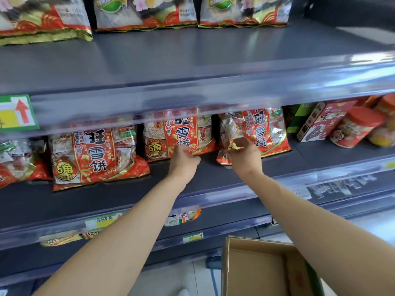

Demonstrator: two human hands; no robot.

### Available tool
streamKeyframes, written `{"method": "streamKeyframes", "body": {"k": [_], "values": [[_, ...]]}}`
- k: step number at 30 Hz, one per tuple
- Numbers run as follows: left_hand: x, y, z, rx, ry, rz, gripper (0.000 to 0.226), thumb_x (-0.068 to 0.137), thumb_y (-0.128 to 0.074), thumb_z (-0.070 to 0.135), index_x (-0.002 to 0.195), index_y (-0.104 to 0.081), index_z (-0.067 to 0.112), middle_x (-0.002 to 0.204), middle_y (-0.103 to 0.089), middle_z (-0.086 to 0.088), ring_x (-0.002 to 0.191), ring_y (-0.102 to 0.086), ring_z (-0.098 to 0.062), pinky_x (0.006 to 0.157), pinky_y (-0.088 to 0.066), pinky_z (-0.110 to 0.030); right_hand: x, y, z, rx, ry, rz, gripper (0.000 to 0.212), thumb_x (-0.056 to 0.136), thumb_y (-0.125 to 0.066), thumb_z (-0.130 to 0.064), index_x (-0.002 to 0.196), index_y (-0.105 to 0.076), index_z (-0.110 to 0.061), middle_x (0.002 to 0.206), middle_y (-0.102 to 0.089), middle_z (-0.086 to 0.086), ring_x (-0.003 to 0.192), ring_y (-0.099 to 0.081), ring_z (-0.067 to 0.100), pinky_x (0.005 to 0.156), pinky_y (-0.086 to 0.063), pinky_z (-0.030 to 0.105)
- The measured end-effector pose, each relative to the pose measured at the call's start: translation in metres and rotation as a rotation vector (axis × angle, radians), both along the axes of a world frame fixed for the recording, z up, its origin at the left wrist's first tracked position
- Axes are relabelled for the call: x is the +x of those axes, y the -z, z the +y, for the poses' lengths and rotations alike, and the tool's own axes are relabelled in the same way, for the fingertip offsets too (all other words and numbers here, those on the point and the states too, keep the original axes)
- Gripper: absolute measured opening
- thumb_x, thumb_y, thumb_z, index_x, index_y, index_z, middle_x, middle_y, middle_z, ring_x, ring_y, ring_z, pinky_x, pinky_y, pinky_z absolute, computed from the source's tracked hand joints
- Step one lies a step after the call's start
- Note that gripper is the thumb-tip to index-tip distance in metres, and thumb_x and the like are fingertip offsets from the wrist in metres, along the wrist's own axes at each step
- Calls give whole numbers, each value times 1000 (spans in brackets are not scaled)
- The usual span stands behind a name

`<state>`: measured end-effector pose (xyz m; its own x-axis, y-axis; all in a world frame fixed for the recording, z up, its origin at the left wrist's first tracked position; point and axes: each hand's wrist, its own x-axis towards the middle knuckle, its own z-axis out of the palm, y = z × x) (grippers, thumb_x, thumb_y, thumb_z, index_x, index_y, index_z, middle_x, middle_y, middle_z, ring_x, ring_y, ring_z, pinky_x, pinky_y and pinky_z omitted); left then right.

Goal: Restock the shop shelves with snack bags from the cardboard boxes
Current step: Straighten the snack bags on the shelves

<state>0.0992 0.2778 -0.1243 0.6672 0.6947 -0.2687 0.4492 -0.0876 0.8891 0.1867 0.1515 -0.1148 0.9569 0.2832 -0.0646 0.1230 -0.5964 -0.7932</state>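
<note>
Nearest you, the open brown cardboard box (256, 268) sits low right. Your left hand (183, 161) pinches the middle red crinkly rice-cracker bag (181, 133) by its bottom seam; your right hand (245, 154) grips the neighbouring red bag (258, 129) on the grey shelf (128, 195). Both bags look light, slippery and crushable, so hold the seams.

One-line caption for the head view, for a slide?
Left hand and right hand each grip a snack bag on the middle shelf.
</note>
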Motion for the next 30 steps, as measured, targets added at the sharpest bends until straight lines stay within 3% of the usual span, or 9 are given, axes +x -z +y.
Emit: {"method": "streamKeyframes", "body": {"k": [5, 8, 11, 13, 15, 20, 22, 25, 30], "values": [[39, -5, -53, -318, 240, -58, 47, 90, -59, 6, 134, -44, 13, 110, -61, -7, 99, -64, -24, 87, -52, -37, 41, 12, -41, 44, 81, 173, 59, 90, -56, -18, 143, -33, -25, 144, -37, 9, 94, -58, 30, 69, -46, 33], [53, 1, -68, -445, 235, -92, 61, 92, -59, 8, 145, -32, 22, 123, -57, -7, 110, -59, -22, 92, -50, -36, 58, 22, -50, 126, 125, 337, 74, 87, -59, -29, 148, -18, -33, 137, -42, 6, 103, -54, 29, 74, -46, 36], [64, 13, -69, -430, 227, -111, 73, 92, -59, 8, 150, -20, 30, 140, -47, -5, 124, -50, -21, 105, -42, -39, 75, 33, -48, 189, 152, 460, 86, 68, -60, -38, 142, -16, -45, 126, -48, 7, 94, -49, 26, 71, -50, 38], [71, 17, -64, -394, 207, -127, 78, 92, -57, 1, 151, -15, 32, 147, -42, -7, 129, -47, -20, 111, -36, -42, 79, 33, -40, 258, 133, 494, 87, 72, -61, -35, 143, -12, -47, 136, -46, 7, 107, -52, 27, 88, -51, 46], [79, 17, -57, -379, 181, -146, 79, 92, -54, -3, 151, -15, 32, 148, -40, -9, 133, -43, -20, 112, -33, -41, 81, 32, -29, 335, 106, 503, 84, 77, -63, -27, 143, -13, -42, 132, -50, 9, 108, -55, 26, 86, -52, 43], [85, 20, -44, -315, 178, -132, 72, 91, -57, -1, 147, -27, 32, 141, -48, -10, 126, -49, -22, 108, -38, -41, 105, 72, -20, 359, 67, 456, 104, 46, -68, -53, 134, -13, -50, 142, -41, 5, 119, -50, 37, 95, -46, 54], [81, 21, -46, -314, 181, -124, 73, 90, -58, -1, 147, -27, 34, 141, -47, -10, 126, -48, -22, 108, -38, -42, 93, 62, -28, 333, 59, 433, 105, 51, -71, -55, 137, -10, -52, 143, -39, 1, 121, -49, 34, 99, -45, 54], [77, 17, -48, -310, 167, -128, 73, 90, -60, 1, 147, -29, 34, 141, -47, -11, 126, -47, -21, 109, -38, -44, 78, 41, -38, 312, 40, 425, 99, 74, -72, -37, 146, -4, -45, 146, -36, 1, 125, -46, 28, 103, -43, 46], [70, 8, -56, -309, 164, -119, 72, 90, -61, 3, 148, -27, 30, 142, -46, -12, 126, -47, -23, 109, -37, -45, 70, 38, -53, 326, -3, 387, 81, 86, -65, -19, 148, -14, -33, 135, -52, 2, 112, -53, 21, 88, -45, 34]]}}
